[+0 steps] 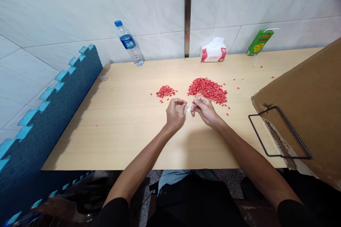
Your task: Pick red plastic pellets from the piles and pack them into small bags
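My left hand [176, 114] is closed in a pinch over the middle of the table, thumb against forefinger. At its fingertips is a small clear plastic piece [187, 109], partly hidden and blurred. Close on the right, my right hand [204, 110] is curled with its thumb and forefinger pressed together; what it pinches is too small to make out. Just beyond that hand spreads a large pile of small red pieces [208, 89]. Further left, past my left hand, lies a smaller pile of the same red pieces [165, 91]. Fingertips of both hands nearly meet.
Against the tiled wall stand a water bottle [130, 46], a tissue pack [213, 52] and a green drink carton [259, 43]. A blue foam mat [66, 95] edges the left side. At right are a cardboard sheet [303, 103] and a black wire frame [293, 131].
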`<state>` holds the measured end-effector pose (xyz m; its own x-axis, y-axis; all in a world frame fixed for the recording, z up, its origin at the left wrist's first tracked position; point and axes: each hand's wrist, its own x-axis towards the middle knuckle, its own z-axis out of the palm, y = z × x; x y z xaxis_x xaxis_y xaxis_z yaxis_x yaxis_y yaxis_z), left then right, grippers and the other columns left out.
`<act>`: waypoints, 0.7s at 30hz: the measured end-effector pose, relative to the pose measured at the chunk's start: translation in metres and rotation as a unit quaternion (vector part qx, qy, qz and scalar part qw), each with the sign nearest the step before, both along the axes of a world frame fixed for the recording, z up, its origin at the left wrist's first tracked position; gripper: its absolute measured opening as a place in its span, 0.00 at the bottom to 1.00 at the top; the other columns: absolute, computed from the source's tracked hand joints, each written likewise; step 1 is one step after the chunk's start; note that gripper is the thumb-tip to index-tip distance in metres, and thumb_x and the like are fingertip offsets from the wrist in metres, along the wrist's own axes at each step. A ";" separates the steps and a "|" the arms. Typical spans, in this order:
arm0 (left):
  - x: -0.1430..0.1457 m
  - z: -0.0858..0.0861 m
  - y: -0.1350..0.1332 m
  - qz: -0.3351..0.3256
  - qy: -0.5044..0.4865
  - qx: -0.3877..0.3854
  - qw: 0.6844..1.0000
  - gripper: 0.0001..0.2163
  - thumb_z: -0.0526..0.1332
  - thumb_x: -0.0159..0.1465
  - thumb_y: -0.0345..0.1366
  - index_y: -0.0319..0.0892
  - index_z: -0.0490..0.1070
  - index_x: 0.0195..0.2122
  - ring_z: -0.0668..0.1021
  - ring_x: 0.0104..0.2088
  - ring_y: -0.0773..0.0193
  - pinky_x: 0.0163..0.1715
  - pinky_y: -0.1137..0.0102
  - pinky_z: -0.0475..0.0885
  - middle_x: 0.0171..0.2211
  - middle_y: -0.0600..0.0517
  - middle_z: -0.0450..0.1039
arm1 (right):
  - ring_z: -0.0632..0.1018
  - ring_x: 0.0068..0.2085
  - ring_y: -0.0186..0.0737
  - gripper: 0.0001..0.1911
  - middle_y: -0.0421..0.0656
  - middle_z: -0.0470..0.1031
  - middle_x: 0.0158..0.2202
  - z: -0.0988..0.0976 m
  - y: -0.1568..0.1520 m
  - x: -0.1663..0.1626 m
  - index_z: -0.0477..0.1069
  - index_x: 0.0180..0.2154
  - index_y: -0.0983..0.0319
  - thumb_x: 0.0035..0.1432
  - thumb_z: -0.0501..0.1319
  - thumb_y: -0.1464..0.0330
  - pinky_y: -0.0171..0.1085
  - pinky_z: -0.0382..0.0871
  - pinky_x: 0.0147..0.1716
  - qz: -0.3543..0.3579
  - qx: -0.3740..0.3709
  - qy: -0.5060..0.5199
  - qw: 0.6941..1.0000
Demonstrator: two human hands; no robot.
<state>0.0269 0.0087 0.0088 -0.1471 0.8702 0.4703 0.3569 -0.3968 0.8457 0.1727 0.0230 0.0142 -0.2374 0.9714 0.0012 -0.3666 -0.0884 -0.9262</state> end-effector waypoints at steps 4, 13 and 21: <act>0.003 -0.001 -0.004 -0.010 0.003 0.023 1.000 0.04 0.62 0.61 0.32 0.41 0.68 0.36 0.77 0.35 0.65 0.39 0.68 0.72 0.33 0.51 0.73 | 0.68 0.16 0.31 0.20 0.35 0.69 0.16 -0.003 -0.002 -0.005 0.62 0.25 0.60 0.55 0.61 0.52 0.31 0.61 0.16 -0.003 0.022 -0.036 0.999; 0.005 -0.001 -0.005 -0.015 -0.021 0.047 0.999 0.05 0.62 0.60 0.31 0.41 0.68 0.36 0.77 0.35 0.66 0.38 0.69 0.72 0.33 0.51 0.73 | 0.67 0.17 0.30 0.19 0.35 0.68 0.17 -0.010 0.000 -0.006 0.62 0.25 0.60 0.58 0.59 0.53 0.31 0.60 0.18 -0.065 0.090 -0.106 0.988; 0.006 0.000 -0.005 -0.007 -0.046 0.024 0.999 0.05 0.63 0.59 0.32 0.40 0.68 0.36 0.77 0.35 0.65 0.39 0.68 0.73 0.32 0.51 0.74 | 0.70 0.21 0.31 0.18 0.37 0.69 0.20 -0.008 -0.007 -0.008 0.63 0.25 0.60 0.60 0.58 0.55 0.31 0.63 0.22 -0.108 0.132 -0.194 0.966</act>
